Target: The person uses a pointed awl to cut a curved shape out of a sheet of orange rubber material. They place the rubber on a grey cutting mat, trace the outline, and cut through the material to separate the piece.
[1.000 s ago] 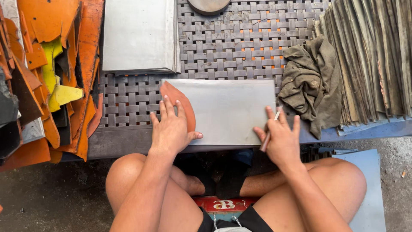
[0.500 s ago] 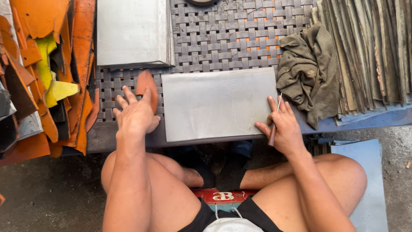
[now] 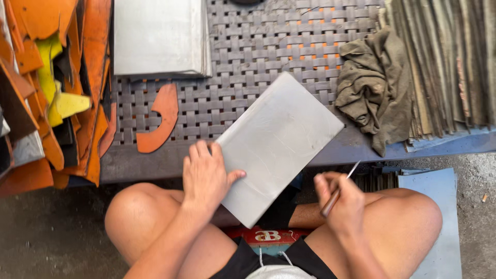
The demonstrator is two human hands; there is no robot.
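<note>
My left hand (image 3: 206, 176) grips the near left edge of a flat grey metal plate (image 3: 276, 144), which lies turned at an angle, half on the woven bench (image 3: 248, 93) and half over my lap. My right hand (image 3: 341, 201) is closed around a thin knife with a wooden handle (image 3: 338, 190), its blade pointing up and right, just clear of the plate's right corner. A curved orange leather piece (image 3: 161, 120) lies on the bench to the left of the plate, apart from both hands.
Orange, yellow and brown leather scraps (image 3: 46, 88) are piled at the left. A stack of grey plates (image 3: 160, 36) sits at the back. A crumpled olive rag (image 3: 374, 88) and a row of thin upright sheets (image 3: 454, 62) are at the right. A blue board (image 3: 431, 217) lies by my right knee.
The orange piece was moved off the plate and left on the bench. My left hand came back and turned the plate, pulling it toward my lap. My right hand drew back with the knife.
</note>
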